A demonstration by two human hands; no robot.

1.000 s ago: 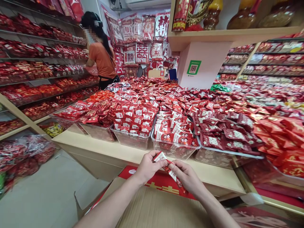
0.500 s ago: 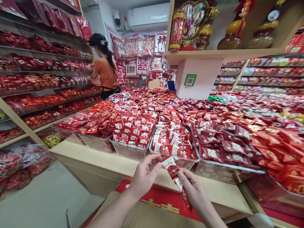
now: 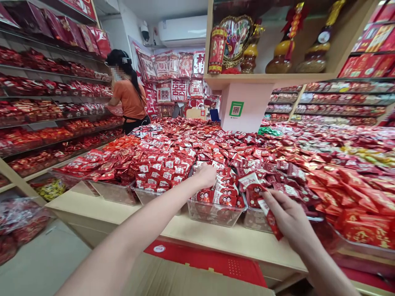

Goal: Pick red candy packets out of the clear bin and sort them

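Head view — left hand (image 3: 206, 176) over packets (image 3: 227, 199) — fingers mostly hidden.

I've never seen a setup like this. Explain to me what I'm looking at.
There is no machine here: these are a person's two bare hands. One camera worn on the head takes the view, looking forward and down, so the forearms enter from below.

The right hand holds red-and-white packaging; I can't tell how many packets that is. The left hand is over a clear bin of packets with cartoon figures; whether it grasps anything is hidden.

The bin stands on a pale counter among others, with maroon packets to its right. Behind, more packets are heaped. At the picture's left, another person in an orange top stands by stocked shelves.
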